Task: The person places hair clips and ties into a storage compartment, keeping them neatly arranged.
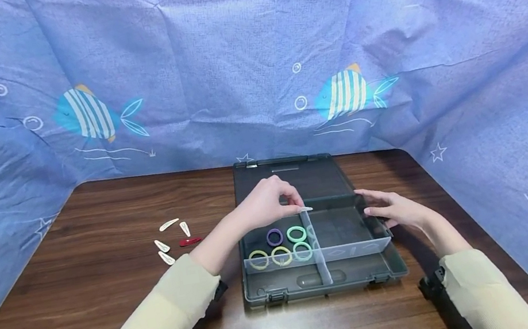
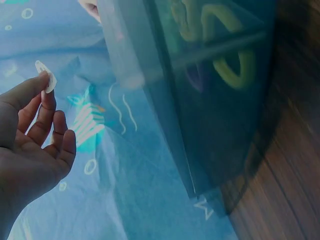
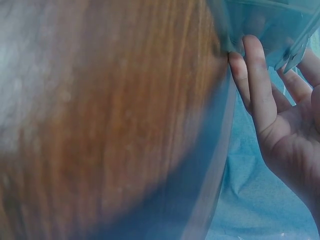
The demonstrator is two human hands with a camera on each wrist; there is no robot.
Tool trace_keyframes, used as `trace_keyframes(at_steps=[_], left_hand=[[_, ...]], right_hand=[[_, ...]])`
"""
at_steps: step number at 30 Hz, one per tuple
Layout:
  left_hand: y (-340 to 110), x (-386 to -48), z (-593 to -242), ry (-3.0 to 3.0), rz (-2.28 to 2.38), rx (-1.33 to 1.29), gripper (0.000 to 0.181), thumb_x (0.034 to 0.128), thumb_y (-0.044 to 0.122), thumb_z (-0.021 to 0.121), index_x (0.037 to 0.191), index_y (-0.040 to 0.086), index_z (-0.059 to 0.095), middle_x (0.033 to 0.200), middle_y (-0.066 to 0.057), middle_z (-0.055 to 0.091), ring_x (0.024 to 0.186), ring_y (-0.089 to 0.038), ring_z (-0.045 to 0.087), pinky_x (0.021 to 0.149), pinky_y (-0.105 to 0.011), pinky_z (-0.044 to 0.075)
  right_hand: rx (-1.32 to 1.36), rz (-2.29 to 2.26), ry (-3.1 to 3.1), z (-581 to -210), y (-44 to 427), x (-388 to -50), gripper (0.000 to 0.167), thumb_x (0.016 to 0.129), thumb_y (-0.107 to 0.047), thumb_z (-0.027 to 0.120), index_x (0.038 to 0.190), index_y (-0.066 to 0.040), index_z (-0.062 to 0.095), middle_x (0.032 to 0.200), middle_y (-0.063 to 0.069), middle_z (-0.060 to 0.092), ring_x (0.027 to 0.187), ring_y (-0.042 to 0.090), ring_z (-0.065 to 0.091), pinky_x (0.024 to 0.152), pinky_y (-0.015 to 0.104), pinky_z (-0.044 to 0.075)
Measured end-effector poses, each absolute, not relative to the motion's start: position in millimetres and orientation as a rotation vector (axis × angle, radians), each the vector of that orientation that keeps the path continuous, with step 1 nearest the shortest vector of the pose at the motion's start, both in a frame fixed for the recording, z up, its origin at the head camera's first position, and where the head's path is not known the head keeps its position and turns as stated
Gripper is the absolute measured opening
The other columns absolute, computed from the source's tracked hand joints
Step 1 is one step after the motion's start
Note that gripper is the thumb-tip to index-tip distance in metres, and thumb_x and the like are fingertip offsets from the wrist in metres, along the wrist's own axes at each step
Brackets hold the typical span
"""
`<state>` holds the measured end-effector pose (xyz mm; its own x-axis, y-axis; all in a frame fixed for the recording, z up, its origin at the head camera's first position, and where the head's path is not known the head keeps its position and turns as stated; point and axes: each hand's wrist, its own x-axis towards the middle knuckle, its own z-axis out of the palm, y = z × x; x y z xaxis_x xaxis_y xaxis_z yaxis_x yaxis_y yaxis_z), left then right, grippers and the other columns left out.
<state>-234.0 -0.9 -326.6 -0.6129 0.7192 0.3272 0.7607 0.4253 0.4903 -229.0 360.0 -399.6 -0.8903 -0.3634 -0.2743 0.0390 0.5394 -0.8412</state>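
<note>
Five loose clips, head view: four white teardrop-shaped hair clips [image 1: 161, 245] and one red teardrop-shaped hair clip [image 1: 190, 241] lie left of the smoky-grey translucent plastic box [image 1: 327, 289], on the brown wood-grain surface [image 1: 107, 290].
Rings, head view: one purple, two green and two yellow round rings [image 1: 281, 256] sit in the box's left part.
Left hand, head view: the left hand [image 1: 269, 203] is over the box, fingers clamped on another white clip [image 1: 307, 209] at the far end of the box's clear plastic divider [image 1: 325, 272]; contact unclear.
Right hand, head view: the right hand [image 1: 397, 211] is at the box's right wall, fingers apart.
Room, head view: bare surface before the box; patterned blue curtain [image 1: 208, 80] close behind its lid [image 1: 287, 179].
Pinch, left wrist view: only thumb and forefinger tips hold the clip; a loosened pinch could drop it either side of the box's divider.
Wall, right wrist view: straight fingers touch the box; pressing hard might skid it leftward.
</note>
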Motion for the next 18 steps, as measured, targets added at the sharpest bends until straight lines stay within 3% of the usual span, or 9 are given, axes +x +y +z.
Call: trace_keyframes(at_steps=[7,18], left_hand=[[19,-237,-333,-2.616,-0.977,-1.409,0.004,0.0847,0.021,0.07,0.082,0.02,0.073,0.076,0.013,0.066,0.071,-0.003,0.052,0.068,-0.021,0.041],[43,-246,-346,-2.68,-1.092,-1.491,0.004,0.0849,0.023,0.07,0.084,0.02,0.073,0.077,0.013,0.068,0.071,-0.001,0.058,0.066,-0.018,0.044]], right_hand=[[-0.255,-1.32,2.349,-399,359,-230,0.059,0.097,-0.024,0.053,0.149,-0.023,0.026,0.151,0.027,0.015,0.13,0.046,0.034,0.082,0.05,0.05],[-0.24,-1.304,2.348,-399,360,-230,0.06,0.096,-0.026,0.054,0.149,-0.024,0.026,0.151,0.026,0.017,0.129,0.045,0.037,0.082,0.05,0.051]])
